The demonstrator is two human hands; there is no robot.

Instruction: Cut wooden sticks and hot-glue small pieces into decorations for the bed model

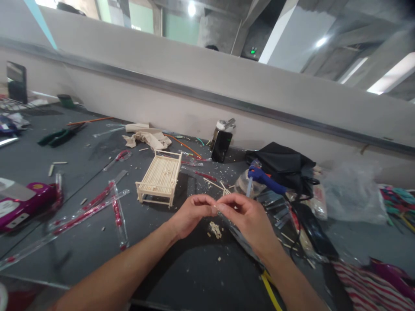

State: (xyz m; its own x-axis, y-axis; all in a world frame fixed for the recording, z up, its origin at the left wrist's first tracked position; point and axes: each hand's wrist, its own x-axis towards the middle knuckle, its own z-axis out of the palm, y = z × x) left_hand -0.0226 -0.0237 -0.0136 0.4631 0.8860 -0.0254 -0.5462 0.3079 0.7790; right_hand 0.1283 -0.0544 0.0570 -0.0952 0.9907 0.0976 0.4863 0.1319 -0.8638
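Note:
My left hand (193, 216) and my right hand (249, 218) meet over the dark table, thumbs and fingertips pinched together. Whatever they pinch is tiny and mostly hidden by the fingers. Just below them lies a small heap of short pale wood bits (214, 230). To the left stands a miniature bed (162, 172) made of thin pale sticks, with a slatted top, raised ends and a few small bits lying on it. Behind my right hand are some loose thin sticks (223, 187).
Red items in clear plastic sleeves (118, 216) lie at left, near a purple object (24, 203). A phone (222, 146) leans upright at the back beside a crumpled beige cloth (151, 139). At right are a black bag (282, 162), a blue object (267, 180) and clear plastic (353, 194).

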